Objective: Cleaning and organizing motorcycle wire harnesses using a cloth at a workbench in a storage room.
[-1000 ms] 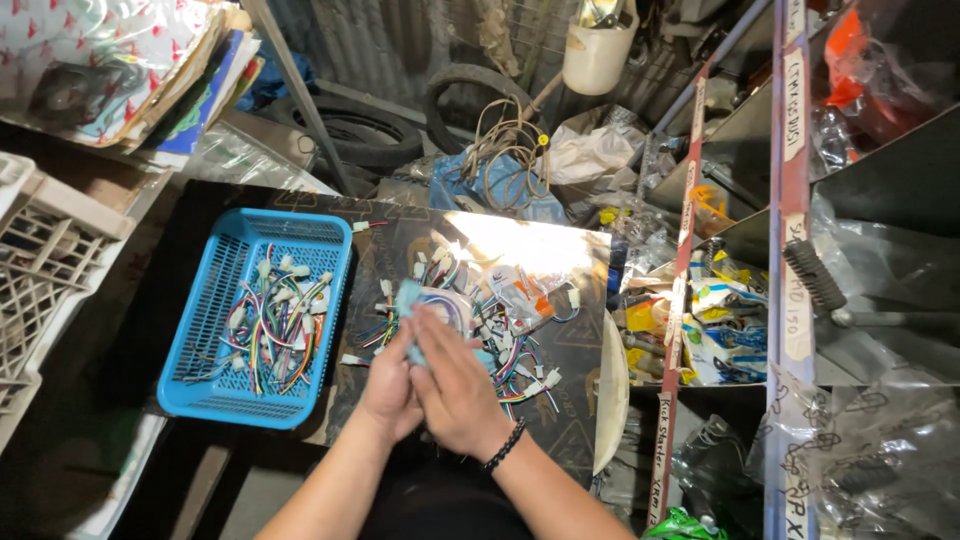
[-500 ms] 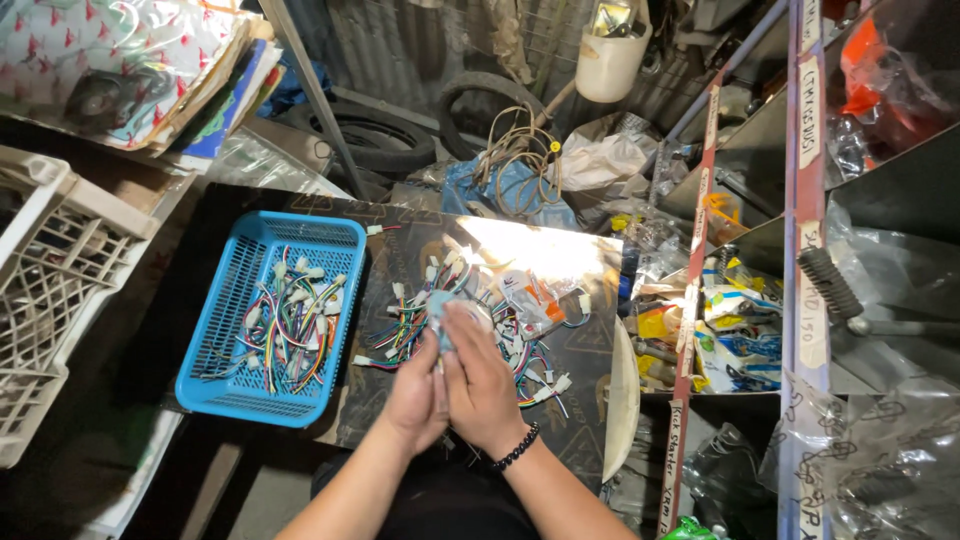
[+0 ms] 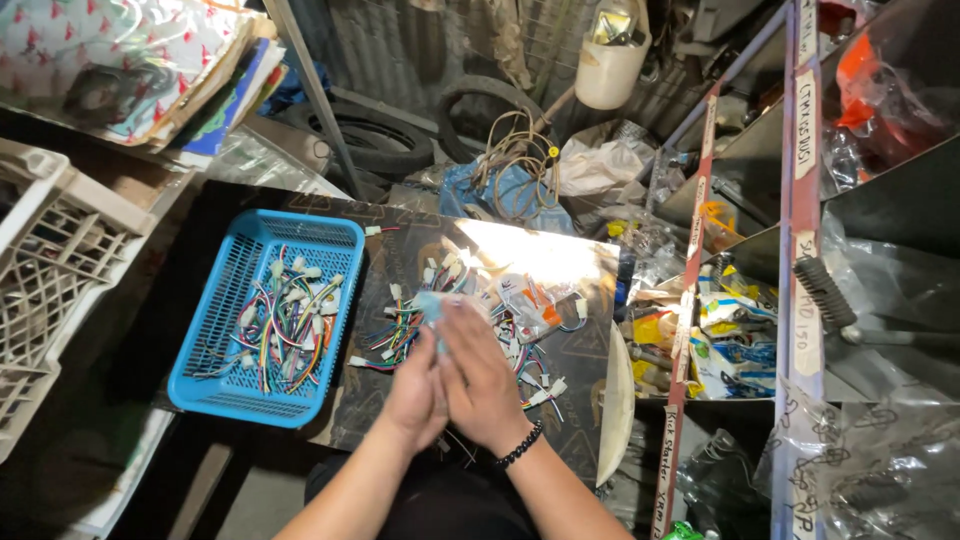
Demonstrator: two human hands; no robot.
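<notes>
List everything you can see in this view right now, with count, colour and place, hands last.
basket: one, blue plastic, left of the board, holding multicoloured wire connectors.
board: one, dark, centre, under the hands.
loose wire connectors: a heap, uncountable, multicoloured with white plugs, on the board.
crate: one, white lattice, far left.
tyre: one, black, behind the board.
coiled cable: one bundle, tan, top centre.
jug: one, cream, top.
shelving: red-edged metal, right, full of bags.
left hand: pressed against the right, over the heap.
right hand: black bead bracelet on its wrist; pale bluish thing at the fingertips.
</notes>
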